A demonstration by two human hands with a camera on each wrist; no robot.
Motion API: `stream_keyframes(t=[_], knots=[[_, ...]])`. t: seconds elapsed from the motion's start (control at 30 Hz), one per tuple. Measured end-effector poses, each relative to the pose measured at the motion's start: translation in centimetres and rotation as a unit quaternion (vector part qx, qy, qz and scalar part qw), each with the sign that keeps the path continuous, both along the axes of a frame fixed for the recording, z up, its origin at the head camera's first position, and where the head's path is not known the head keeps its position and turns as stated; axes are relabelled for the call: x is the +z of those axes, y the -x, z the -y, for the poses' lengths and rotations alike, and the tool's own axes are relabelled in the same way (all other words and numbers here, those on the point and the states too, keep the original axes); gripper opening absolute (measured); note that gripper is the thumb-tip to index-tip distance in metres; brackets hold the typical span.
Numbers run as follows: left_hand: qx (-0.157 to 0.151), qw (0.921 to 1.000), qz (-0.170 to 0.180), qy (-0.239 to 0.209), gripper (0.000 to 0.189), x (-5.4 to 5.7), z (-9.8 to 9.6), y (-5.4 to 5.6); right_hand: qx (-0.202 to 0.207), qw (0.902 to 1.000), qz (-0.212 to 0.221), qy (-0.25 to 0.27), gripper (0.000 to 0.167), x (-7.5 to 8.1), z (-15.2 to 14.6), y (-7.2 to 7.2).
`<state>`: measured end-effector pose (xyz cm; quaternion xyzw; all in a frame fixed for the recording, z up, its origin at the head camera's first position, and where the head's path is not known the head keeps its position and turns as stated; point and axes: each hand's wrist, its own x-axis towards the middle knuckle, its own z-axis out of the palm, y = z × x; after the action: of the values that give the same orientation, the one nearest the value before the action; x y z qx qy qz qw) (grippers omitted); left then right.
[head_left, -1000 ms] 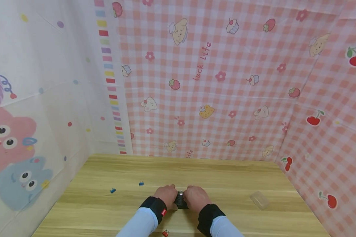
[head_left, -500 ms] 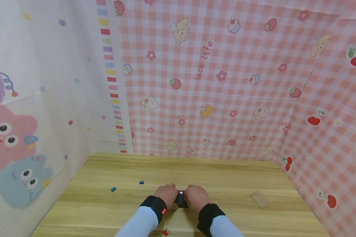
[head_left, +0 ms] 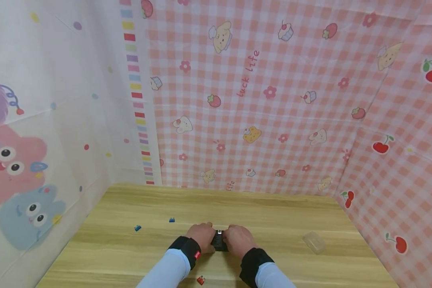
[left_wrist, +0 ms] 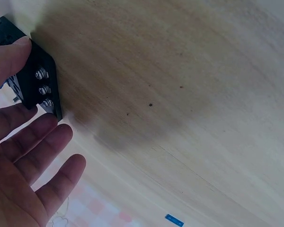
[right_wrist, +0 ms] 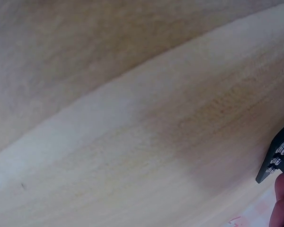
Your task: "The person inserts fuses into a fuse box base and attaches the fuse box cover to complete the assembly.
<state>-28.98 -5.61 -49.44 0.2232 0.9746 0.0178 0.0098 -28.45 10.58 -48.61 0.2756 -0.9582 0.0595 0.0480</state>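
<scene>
A black fuse block point(head_left: 219, 242) with a row of metal screws stands between both hands near the table's front middle. My left hand point(head_left: 201, 237) grips its left side; the left wrist view shows the thumb on top and the fingertips point(left_wrist: 47, 124) at the lower edge, with the little finger apart from it. My right hand point(head_left: 239, 241) holds the opposite side, its palm hidden in the head view. In the right wrist view only a few fingers point(right_wrist: 283, 194) show beside the screws. A red blade fuse point(head_left: 201, 280) lies in front of the hands.
Two blue blade fuses point(head_left: 171, 220) lie on the wooden table point(head_left: 273, 208), left of the hands. A clear plastic cover point(head_left: 314, 242) rests at the right. Patterned cloths point(head_left: 237, 120) hang behind the table and along both sides.
Both hands keep their hold on the fuse block, almost still. The head view has tilted slightly, so the table's things sit a little higher in it.
</scene>
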Motion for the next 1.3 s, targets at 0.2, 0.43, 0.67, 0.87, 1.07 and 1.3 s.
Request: stream_keyframes(t=[0.2,0.43,0.67,0.87,1.07,1.3], knots=[[0.007,1.0,0.006,0.001,0.04,0.5,0.4,-0.1,-0.017,0.9997,0.019,0.001,0.006,0.2,-0.1,-0.2],[0.015,0.9998,0.0,-0.01,0.041,0.6,1.4,-0.2,-0.013,0.9998,0.011,0.007,0.006,0.1,-0.3,-0.3],[0.027,0.9995,-0.003,-0.014,0.04,1.1,2.3,0.0,-0.011,0.9997,-0.017,0.015,0.007,0.3,-0.6,-0.5],[0.046,0.9986,0.018,-0.021,0.041,2.2,2.8,-0.3,-0.013,0.9995,-0.024,0.014,0.011,0.7,-0.8,-0.7],[0.072,0.9964,0.037,-0.027,0.05,2.7,3.1,-0.4,-0.009,0.9996,-0.021,0.016,0.014,0.8,-0.9,-0.8],[0.085,0.9947,0.053,-0.025,0.048,3.3,3.5,-0.7,0.017,0.9996,-0.017,0.013,0.013,0.6,-0.8,-1.0]])
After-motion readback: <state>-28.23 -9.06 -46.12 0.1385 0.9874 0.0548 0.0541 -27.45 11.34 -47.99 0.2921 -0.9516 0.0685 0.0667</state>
